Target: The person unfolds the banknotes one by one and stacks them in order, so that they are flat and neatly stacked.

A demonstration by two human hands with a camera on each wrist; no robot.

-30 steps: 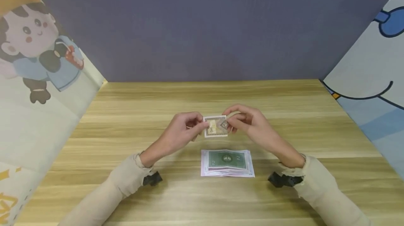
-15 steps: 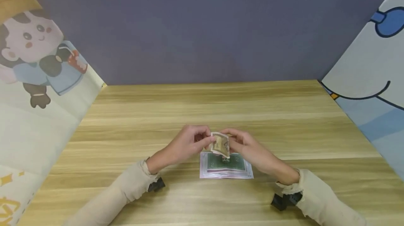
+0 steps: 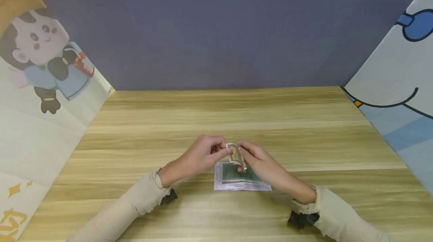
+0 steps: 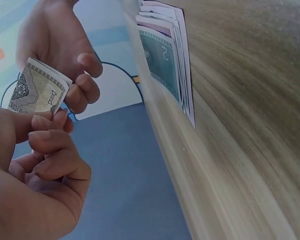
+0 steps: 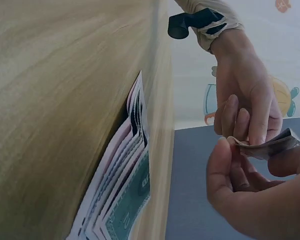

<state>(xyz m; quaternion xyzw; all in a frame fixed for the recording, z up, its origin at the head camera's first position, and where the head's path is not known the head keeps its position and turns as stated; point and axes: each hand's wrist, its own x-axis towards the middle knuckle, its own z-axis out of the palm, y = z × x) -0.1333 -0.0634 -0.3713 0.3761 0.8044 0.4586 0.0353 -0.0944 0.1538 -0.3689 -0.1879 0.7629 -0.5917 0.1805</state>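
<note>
A small brownish banknote [image 3: 235,153] is held in the air between my two hands, bent in a curve. My left hand [image 3: 203,156] pinches its left end between thumb and fingers. At the other end, my right hand [image 3: 268,167] has its thumb against the note and its fingers behind, as the right wrist view shows. Below lies a stack of banknotes [image 4: 162,52] on the table, a green note with a 2 [image 5: 131,202] on top. My right hand and the held note cover part of the stack in the head view.
The wooden table [image 3: 162,118] ends at a dark blue-grey panel [image 3: 216,31] at the back. Cartoon-printed side panels stand on the left [image 3: 27,133] and right [image 3: 389,69]. A black wrist device [image 3: 302,219] sits under the right sleeve.
Both hands have come down and nearer with the small banknote, from beyond the stack to over its far edge. The note was flat; it now curves and turns sideways.
</note>
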